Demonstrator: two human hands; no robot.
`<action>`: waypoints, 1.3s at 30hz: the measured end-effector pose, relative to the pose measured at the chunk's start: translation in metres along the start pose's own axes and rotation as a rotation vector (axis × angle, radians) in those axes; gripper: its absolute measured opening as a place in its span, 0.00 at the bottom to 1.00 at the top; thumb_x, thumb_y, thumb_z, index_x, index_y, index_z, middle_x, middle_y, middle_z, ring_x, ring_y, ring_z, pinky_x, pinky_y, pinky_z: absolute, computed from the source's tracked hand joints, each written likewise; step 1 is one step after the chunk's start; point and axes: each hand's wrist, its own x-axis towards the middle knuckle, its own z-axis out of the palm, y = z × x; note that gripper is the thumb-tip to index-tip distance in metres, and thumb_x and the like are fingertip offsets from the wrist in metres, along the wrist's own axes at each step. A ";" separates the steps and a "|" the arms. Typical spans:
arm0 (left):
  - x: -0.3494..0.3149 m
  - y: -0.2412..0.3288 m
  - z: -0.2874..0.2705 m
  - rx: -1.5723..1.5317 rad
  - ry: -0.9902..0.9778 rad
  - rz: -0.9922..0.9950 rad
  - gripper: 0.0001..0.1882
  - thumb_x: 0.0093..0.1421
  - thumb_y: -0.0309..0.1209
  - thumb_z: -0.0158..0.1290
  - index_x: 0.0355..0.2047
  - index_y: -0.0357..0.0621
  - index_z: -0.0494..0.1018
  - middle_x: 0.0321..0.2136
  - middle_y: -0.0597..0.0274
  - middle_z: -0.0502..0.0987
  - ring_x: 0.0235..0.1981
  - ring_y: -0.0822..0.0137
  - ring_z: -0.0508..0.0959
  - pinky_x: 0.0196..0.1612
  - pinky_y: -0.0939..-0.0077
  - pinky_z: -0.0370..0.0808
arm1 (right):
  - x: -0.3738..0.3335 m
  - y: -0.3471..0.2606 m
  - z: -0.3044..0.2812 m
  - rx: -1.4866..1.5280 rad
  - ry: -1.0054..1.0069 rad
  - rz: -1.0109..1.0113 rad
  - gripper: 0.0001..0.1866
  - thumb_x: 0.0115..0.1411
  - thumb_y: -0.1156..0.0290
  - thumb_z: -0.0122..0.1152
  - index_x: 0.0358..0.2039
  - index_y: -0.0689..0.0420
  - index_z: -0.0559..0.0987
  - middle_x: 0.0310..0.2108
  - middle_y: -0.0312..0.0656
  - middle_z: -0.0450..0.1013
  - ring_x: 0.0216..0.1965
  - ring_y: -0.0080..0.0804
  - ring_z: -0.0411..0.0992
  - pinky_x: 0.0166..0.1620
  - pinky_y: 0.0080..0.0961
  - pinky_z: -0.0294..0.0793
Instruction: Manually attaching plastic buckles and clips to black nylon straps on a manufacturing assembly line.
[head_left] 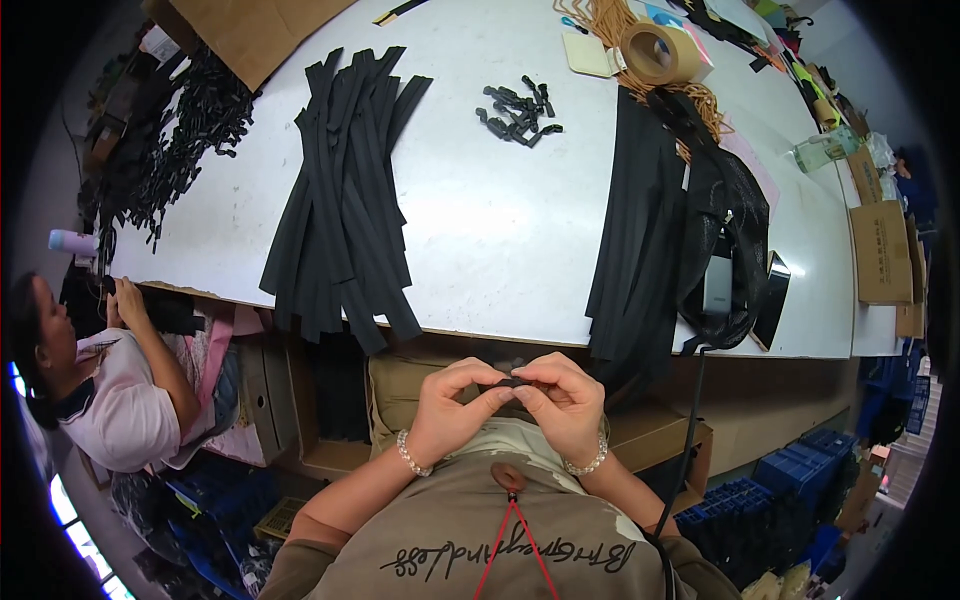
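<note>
- Work surface: a white table (490,230) stands directly in front of the worker and carries the stock.
- Left stock: a bundle of long black strips (350,190) lies fanned and crossed, its near ends over the near edge. No hand touches it; from where I stand, it reads as work left to do.
- Right stock: a second stack of black strips (630,220) lies straighter, also overhanging the near edge. Whether it is processed or waiting cannot be told.
- Far-left heap: many small black pieces (205,115) are massed together; their stage is unclear.
- Hands: the left hand (457,402) and right hand (566,402) meet just off the near edge, thumbs and fingertips pinched together.
- Loose group: a few short black parts (520,128) lie on the far middle; finished or supply, I cannot say.
- Workpiece: a small dark piece (512,382) sits between both sets of fingertips, apparently mid-operation and not yet complete.
</note>
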 end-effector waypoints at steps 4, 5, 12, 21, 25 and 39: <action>-0.001 0.001 0.001 0.047 0.009 0.076 0.05 0.49 0.20 0.59 0.28 0.37 0.76 0.24 0.61 0.76 0.26 0.72 0.73 0.29 0.81 0.69 | -0.001 -0.004 0.000 -0.154 -0.002 -0.059 0.08 0.50 0.85 0.60 0.33 0.65 0.78 0.31 0.42 0.73 0.31 0.24 0.72 0.33 0.16 0.71; -0.002 0.001 0.001 0.044 0.020 0.084 0.05 0.49 0.20 0.59 0.28 0.37 0.76 0.24 0.62 0.75 0.25 0.72 0.72 0.29 0.81 0.68 | -0.001 -0.004 0.000 -0.188 0.006 -0.065 0.08 0.50 0.85 0.60 0.33 0.65 0.78 0.31 0.43 0.73 0.31 0.25 0.72 0.33 0.16 0.71; -0.003 0.001 0.003 0.049 0.028 0.121 0.06 0.49 0.19 0.59 0.29 0.37 0.76 0.24 0.62 0.74 0.26 0.72 0.72 0.29 0.81 0.68 | -0.003 -0.004 0.006 0.021 0.033 0.019 0.07 0.54 0.84 0.57 0.35 0.66 0.76 0.31 0.38 0.71 0.29 0.20 0.69 0.32 0.13 0.69; -0.001 0.002 0.003 0.122 0.051 0.146 0.06 0.50 0.19 0.58 0.30 0.37 0.77 0.24 0.61 0.74 0.26 0.71 0.72 0.29 0.81 0.68 | -0.003 0.002 0.008 0.188 0.049 0.156 0.07 0.55 0.84 0.56 0.35 0.66 0.75 0.32 0.38 0.70 0.29 0.17 0.67 0.31 0.12 0.68; -0.001 0.004 0.004 0.097 0.051 0.136 0.07 0.50 0.19 0.57 0.31 0.38 0.77 0.25 0.61 0.75 0.26 0.71 0.72 0.29 0.81 0.68 | -0.002 0.003 0.007 -0.116 0.065 -0.132 0.09 0.51 0.85 0.59 0.34 0.65 0.75 0.30 0.40 0.72 0.30 0.22 0.70 0.33 0.15 0.70; 0.000 -0.001 0.006 -0.359 0.100 -0.184 0.12 0.54 0.20 0.56 0.40 0.35 0.73 0.34 0.66 0.74 0.33 0.80 0.72 0.35 0.88 0.69 | -0.001 0.010 0.004 0.063 0.039 0.152 0.05 0.54 0.81 0.59 0.32 0.65 0.74 0.28 0.35 0.71 0.27 0.14 0.67 0.30 0.12 0.68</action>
